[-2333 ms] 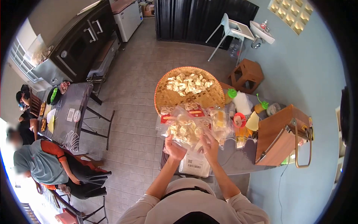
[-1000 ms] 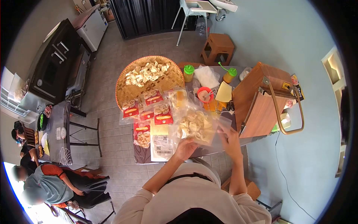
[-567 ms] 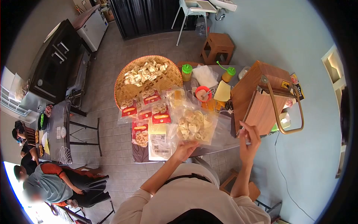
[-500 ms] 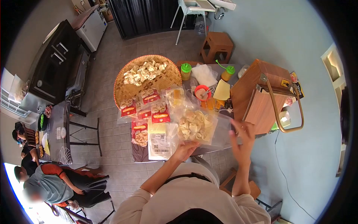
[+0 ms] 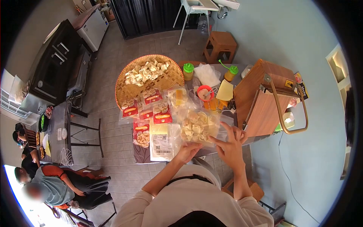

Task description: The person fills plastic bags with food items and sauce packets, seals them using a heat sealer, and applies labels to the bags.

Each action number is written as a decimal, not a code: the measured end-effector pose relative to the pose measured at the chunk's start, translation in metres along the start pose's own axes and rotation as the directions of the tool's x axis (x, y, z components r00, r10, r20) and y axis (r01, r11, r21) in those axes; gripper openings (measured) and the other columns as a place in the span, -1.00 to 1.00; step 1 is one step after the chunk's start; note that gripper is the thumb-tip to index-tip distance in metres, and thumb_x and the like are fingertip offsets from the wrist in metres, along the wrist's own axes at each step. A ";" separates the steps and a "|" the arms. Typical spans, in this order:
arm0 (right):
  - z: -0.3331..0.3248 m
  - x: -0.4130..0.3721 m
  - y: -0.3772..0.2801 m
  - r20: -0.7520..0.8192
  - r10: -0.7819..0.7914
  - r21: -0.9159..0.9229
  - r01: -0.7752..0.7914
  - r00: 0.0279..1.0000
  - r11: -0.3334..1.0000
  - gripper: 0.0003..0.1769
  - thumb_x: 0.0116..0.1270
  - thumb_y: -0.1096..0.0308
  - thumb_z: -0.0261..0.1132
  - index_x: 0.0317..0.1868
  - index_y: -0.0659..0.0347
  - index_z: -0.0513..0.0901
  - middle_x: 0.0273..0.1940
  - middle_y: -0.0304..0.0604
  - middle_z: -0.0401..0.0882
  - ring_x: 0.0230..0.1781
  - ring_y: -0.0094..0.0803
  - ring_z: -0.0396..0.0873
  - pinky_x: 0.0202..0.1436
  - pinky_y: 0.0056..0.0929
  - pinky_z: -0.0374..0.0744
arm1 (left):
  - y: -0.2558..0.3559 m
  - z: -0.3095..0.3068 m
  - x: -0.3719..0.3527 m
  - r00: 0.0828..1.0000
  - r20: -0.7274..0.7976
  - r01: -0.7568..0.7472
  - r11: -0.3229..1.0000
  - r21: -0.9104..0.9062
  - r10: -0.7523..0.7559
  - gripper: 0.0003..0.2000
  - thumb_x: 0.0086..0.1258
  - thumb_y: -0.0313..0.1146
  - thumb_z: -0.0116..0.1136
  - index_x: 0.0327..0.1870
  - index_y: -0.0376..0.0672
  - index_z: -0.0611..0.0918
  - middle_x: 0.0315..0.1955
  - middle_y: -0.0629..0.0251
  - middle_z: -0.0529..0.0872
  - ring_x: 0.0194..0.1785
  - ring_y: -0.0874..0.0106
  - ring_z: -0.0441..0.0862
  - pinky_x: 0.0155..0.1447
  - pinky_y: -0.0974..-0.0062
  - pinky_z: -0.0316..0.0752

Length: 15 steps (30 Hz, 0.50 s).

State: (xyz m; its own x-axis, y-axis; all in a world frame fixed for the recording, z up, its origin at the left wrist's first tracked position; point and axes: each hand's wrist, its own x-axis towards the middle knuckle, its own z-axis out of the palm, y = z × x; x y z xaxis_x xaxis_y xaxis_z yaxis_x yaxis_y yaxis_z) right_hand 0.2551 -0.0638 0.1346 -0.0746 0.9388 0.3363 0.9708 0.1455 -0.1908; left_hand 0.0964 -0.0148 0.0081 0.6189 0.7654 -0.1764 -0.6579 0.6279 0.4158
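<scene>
A clear plastic bag of folded dumplings (image 5: pixel 199 126) is at the front edge of the table. My left hand (image 5: pixel 188 152) grips its lower left edge, thumb on top. At the bag's right side, my right hand (image 5: pixel 231 146) has its fingers spread, with the index fingertip at the plastic by the dumplings. Left of the bag, a white label with barcodes (image 5: pixel 163 145) lies on a pale package. Several red-labelled dumpling packs (image 5: pixel 162 113) are beyond it. A round woven tray (image 5: pixel 132 92) at the back left carries a heap of loose dumplings (image 5: pixel 146 73).
A wooden box with a metal handle (image 5: pixel 261 98) stands on the table's right side. Green-lidded squeeze bottles (image 5: pixel 188 72), a red bowl (image 5: pixel 205 93) and a yellow paper (image 5: pixel 225 90) sit behind the bag. Other people sit at the left by another table (image 5: pixel 60 132).
My right hand has moved left from beside the bag to its right edge, and its fingers reach over the plastic. My left hand keeps its hold in about the same place.
</scene>
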 end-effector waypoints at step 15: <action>0.001 0.020 -0.013 -0.009 0.023 0.027 -0.022 1.000 0.999 -0.57 -0.02 0.31 0.24 -0.05 -0.27 0.62 0.24 -0.26 0.20 0.13 -0.21 0.16 0.15 0.08 -0.05 | -0.013 -0.011 0.001 0.997 0.040 0.059 0.996 0.072 -0.062 -0.52 0.18 -0.71 0.01 0.15 -0.20 0.33 0.02 0.24 0.48 0.08 0.42 0.47 0.11 0.49 0.43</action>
State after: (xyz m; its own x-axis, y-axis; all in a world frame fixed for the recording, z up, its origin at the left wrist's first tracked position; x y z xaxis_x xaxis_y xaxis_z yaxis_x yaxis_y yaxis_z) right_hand 0.2403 -0.0469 0.1425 -0.0507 0.9392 0.3397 0.9658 0.1327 -0.2227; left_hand 0.1010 -0.0203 -0.0071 0.6754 0.7186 -0.1658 -0.5875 0.6601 0.4681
